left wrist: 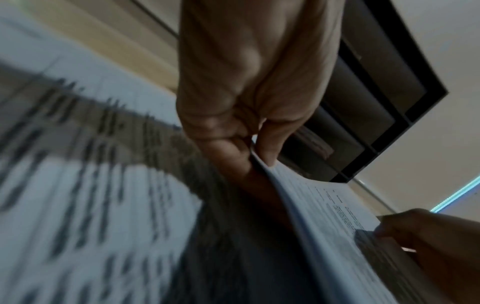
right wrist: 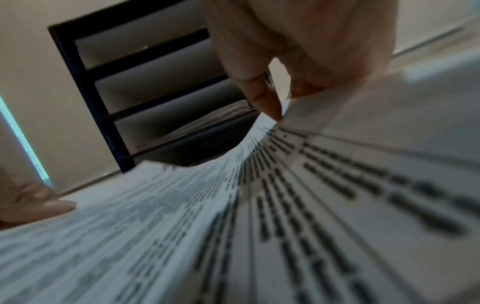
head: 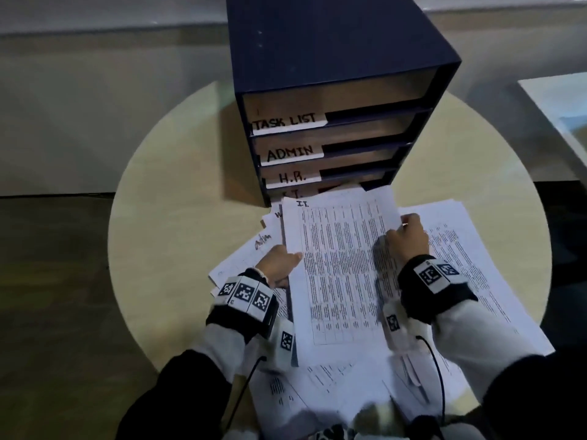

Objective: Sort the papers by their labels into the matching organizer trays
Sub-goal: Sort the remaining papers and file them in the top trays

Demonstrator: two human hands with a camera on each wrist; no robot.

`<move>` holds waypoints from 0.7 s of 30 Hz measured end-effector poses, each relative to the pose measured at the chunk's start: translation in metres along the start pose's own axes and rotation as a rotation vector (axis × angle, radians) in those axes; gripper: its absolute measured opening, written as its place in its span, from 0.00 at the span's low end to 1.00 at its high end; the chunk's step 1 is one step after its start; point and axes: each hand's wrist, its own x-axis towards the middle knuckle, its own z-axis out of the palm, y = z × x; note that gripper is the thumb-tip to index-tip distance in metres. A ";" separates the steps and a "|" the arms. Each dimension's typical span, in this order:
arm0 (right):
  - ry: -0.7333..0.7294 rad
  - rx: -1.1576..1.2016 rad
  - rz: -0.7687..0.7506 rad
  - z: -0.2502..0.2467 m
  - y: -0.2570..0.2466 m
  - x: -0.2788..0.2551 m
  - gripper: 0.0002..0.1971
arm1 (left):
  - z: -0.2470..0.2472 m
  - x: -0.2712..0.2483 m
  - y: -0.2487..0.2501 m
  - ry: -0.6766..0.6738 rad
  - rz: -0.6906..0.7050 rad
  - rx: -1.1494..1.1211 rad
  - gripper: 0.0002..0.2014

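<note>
Both hands hold the sheet marked "I.T." (head: 336, 265) just in front of the dark organizer (head: 333, 100): the left hand (head: 278, 269) pinches its left edge, thumb on top, and the right hand (head: 406, 239) pinches its right edge further up. The sheet's far end nearly reaches the lowest tray (head: 336, 187), above the loose papers (head: 470, 281) spread over the round table (head: 165, 217).
</note>
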 end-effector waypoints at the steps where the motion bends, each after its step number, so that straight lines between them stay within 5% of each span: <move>1: -0.012 0.003 0.016 0.001 0.003 0.004 0.17 | 0.003 0.004 -0.004 0.031 0.026 -0.050 0.20; 7: -0.161 0.209 -0.041 -0.012 0.012 0.015 0.04 | 0.000 0.024 0.010 0.282 0.121 -0.261 0.21; 13: -0.402 0.414 -0.014 -0.031 0.032 0.022 0.08 | -0.019 0.048 0.055 0.329 0.045 -0.389 0.26; 17: -0.529 0.611 0.071 -0.032 0.029 0.015 0.08 | -0.028 0.058 0.065 0.341 0.073 -0.353 0.21; 21: -0.492 0.402 0.063 -0.029 0.028 0.021 0.06 | -0.030 0.065 0.060 0.369 0.113 -0.313 0.16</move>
